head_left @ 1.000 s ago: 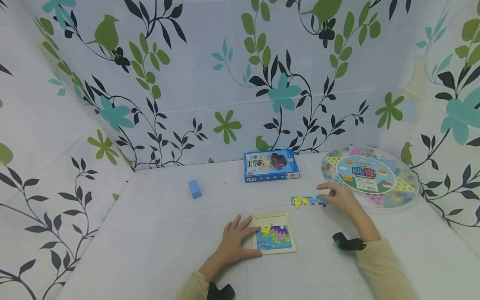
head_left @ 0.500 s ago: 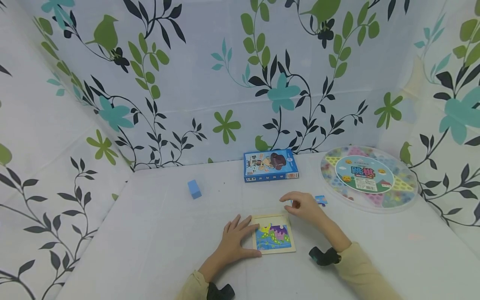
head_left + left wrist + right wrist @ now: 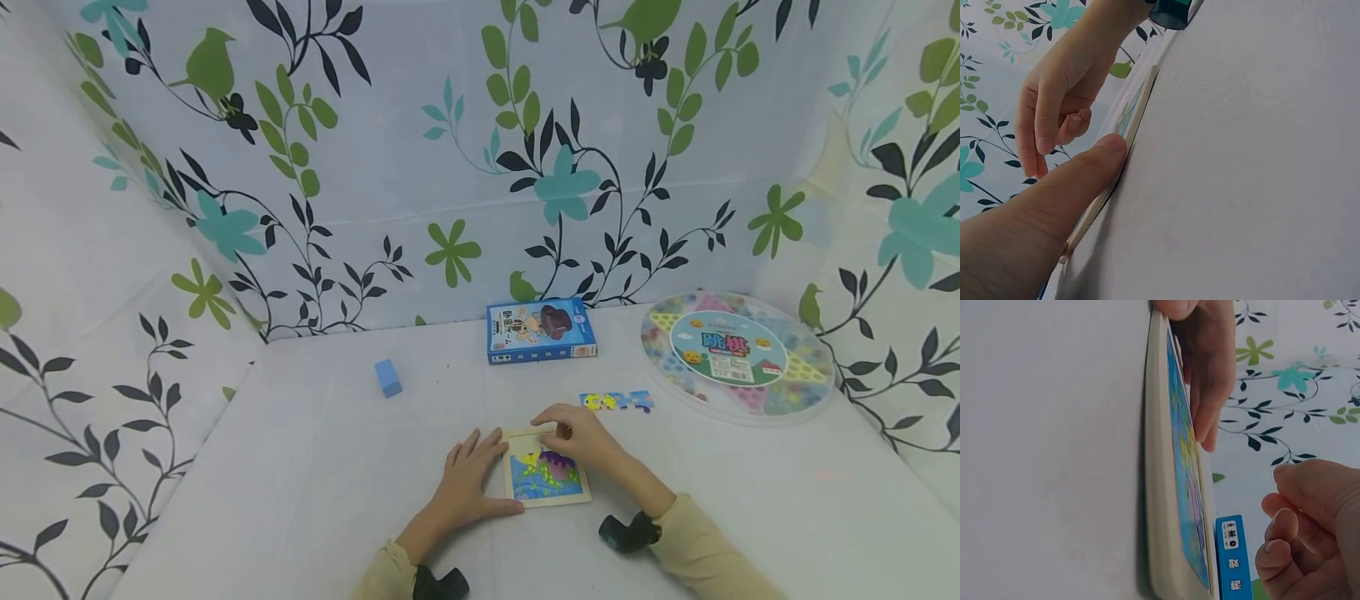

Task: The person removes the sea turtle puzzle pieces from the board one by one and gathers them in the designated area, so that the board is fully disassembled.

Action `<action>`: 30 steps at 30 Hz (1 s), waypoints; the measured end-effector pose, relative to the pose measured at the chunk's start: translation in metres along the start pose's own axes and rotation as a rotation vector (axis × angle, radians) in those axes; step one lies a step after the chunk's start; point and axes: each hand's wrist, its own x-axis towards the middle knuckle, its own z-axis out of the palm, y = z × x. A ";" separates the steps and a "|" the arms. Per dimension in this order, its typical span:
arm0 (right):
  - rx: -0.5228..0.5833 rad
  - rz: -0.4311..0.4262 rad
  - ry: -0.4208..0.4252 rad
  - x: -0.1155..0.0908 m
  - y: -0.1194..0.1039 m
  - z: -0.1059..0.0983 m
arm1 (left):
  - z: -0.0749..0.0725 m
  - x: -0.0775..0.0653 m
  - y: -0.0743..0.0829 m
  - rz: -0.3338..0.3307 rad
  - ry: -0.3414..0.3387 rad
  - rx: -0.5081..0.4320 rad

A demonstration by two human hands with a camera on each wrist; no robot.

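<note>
A small jigsaw puzzle (image 3: 546,479) in a pale wooden frame lies on the table, its lower part filled with a colourful picture. My left hand (image 3: 465,483) holds the frame's left side, thumb at the near corner and fingers towards the far corner. In the left wrist view the thumb (image 3: 1100,159) presses on the frame's edge. My right hand (image 3: 585,437) hovers over the frame's far right part, fingers loosely bent. Nothing shows between its fingertips (image 3: 1285,472) in the right wrist view. A row of loose puzzle pieces (image 3: 617,401) lies beyond the right hand.
A blue game box (image 3: 542,332) stands at the back of the table. To its right lies a round, clear-lidded board game set (image 3: 738,358). A small blue block (image 3: 388,377) sits at the left. A patterned cloth (image 3: 480,167) hangs behind.
My right hand has moved left and nearer, from the right end of the loose pieces, across them, to over the puzzle frame. The left hand has stayed at the frame.
</note>
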 end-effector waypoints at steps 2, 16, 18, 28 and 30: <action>0.036 0.022 -0.006 0.000 -0.001 0.005 | 0.000 0.000 0.000 -0.011 0.004 -0.008; 0.109 0.221 -0.103 -0.009 0.003 0.021 | 0.000 0.000 -0.001 -0.028 -0.012 -0.019; 0.111 0.232 -0.109 -0.009 0.003 0.021 | 0.000 0.001 0.000 -0.026 -0.013 -0.019; 0.062 0.196 -0.172 -0.008 0.001 0.024 | -0.001 0.001 0.001 -0.025 -0.011 -0.026; 0.043 0.190 -0.177 -0.008 0.000 0.026 | -0.001 0.001 0.001 -0.028 -0.015 -0.023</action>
